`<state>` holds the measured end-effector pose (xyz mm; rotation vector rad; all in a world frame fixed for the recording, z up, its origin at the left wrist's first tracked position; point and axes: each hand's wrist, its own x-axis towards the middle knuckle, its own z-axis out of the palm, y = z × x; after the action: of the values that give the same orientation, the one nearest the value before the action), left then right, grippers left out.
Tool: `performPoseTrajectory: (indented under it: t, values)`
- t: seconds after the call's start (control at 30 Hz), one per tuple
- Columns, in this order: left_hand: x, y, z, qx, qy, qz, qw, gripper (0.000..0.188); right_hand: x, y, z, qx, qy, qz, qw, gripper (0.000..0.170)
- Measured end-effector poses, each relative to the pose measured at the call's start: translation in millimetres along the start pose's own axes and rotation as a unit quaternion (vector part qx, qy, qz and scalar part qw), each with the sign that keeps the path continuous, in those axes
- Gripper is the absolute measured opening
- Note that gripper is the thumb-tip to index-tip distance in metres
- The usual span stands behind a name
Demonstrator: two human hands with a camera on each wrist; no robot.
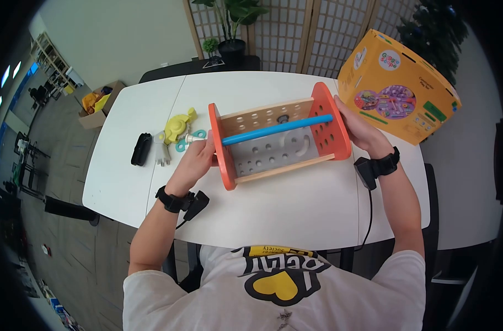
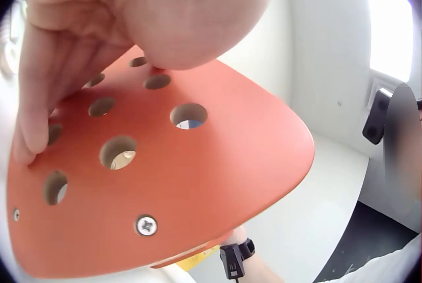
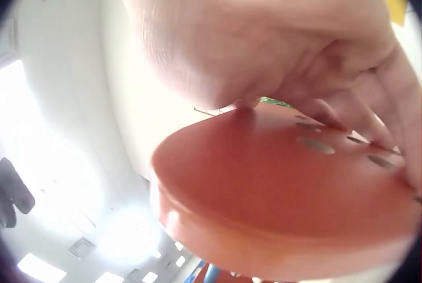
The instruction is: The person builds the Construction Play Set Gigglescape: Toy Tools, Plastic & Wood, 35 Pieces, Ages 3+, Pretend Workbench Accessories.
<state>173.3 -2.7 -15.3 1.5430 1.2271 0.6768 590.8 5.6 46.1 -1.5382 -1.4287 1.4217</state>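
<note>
A wooden toy box has red end panels, a blue rod (image 1: 279, 130) across its top and a grey perforated panel (image 1: 273, 150) inside. The left hand (image 1: 195, 161) holds the left red panel (image 1: 223, 149) from outside; in the left wrist view its fingers (image 2: 34, 108) lie flat across the holed red face (image 2: 217, 164). At the other end, the right hand (image 1: 362, 128) presses on the outer side of the right red panel (image 1: 331, 122). The right wrist view shows that hand (image 3: 264, 39) with extended fingers against the red panel (image 3: 283, 184). The box is tilted toward the person.
Left of the box lie a yellow toy (image 1: 176, 128), a teal piece (image 1: 181, 145), a grey-white piece (image 1: 162, 153) and a black case (image 1: 142, 149). A large orange carton (image 1: 397, 88) stands at the back right of the white table (image 1: 295, 209). Plants stand behind.
</note>
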Motion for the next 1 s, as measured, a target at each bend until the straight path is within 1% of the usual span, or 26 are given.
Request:
performPoseTrajectory:
  t: [0.07, 0.17, 0.2, 0.3, 0.33, 0.4, 0.5, 0.6, 0.7, 0.8, 0.9, 1.0]
  values:
    - [-7.2, 17.5, 6.0, -0.073, 0.018, 0.035, 0.997, 0.053, -7.7, -9.6, 2.3, 0.048, 0.013, -0.046, 0.998, 0.078]
    - [10.9, 5.1, 4.7, -0.212, 0.052, 0.109, 0.97, 0.053, -18.9, -20.6, 4.6, 0.151, 0.002, -0.107, 0.983, 0.073]
    - [13.6, 8.5, -0.2, -0.228, 0.042, 0.124, 0.965, 0.054, -21.7, -24.2, 4.8, 0.19, -0.006, -0.127, 0.973, 0.071]
    - [14.4, 27.0, -0.1, -0.286, 0.036, 0.182, 0.94, 0.051, -31.5, -31.2, 14.0, 0.22, 0.06, -0.16, 0.96, 0.067]
    - [15.0, 32.0, 2.8, -0.262, 0.051, 0.191, 0.944, 0.049, -31.8, -28.4, 13.4, 0.214, 0.046, -0.17, 0.961, 0.068]
    - [15.6, 37.7, 7.6, -0.215, 0.083, 0.209, 0.95, 0.045, -28.7, -17.0, 9.5, 0.199, 0.018, -0.19, 0.961, 0.076]
    - [13.8, 39.6, 7.2, -0.194, 0.046, 0.24, 0.95, 0.052, -23.3, -2.2, 2.8, 0.213, -0.018, -0.212, 0.954, 0.09]
    - [8.7, 38.8, 11.0, -0.19, 0.042, 0.216, 0.957, 0.059, -18.3, 13.4, 3.8, 0.18, -0.017, -0.239, 0.954, 0.105]
    - [4.6, 42.0, 11.5, -0.146, 0.026, 0.162, 0.976, 0.064, -17.2, 22.3, 7.1, 0.131, 0.0, -0.226, 0.965, 0.116]
    - [10.8, 25.0, 14.3, -0.124, 0.019, 0.185, 0.975, 0.063, -16.1, 30.6, 8.3, 0.12, -0.005, -0.207, 0.971, 0.117]
    - [11.6, 19.2, 13.9, -0.079, 0.001, 0.228, 0.97, 0.065, -19.6, 40.1, 10.2, 0.086, 0.024, -0.175, 0.981, 0.117]
    - [1.4, 31.5, 15.7, -0.019, 0.018, 0.165, 0.986, 0.064, -26.0, 42.8, 14.8, 0.09, 0.048, -0.176, 0.979, 0.114]
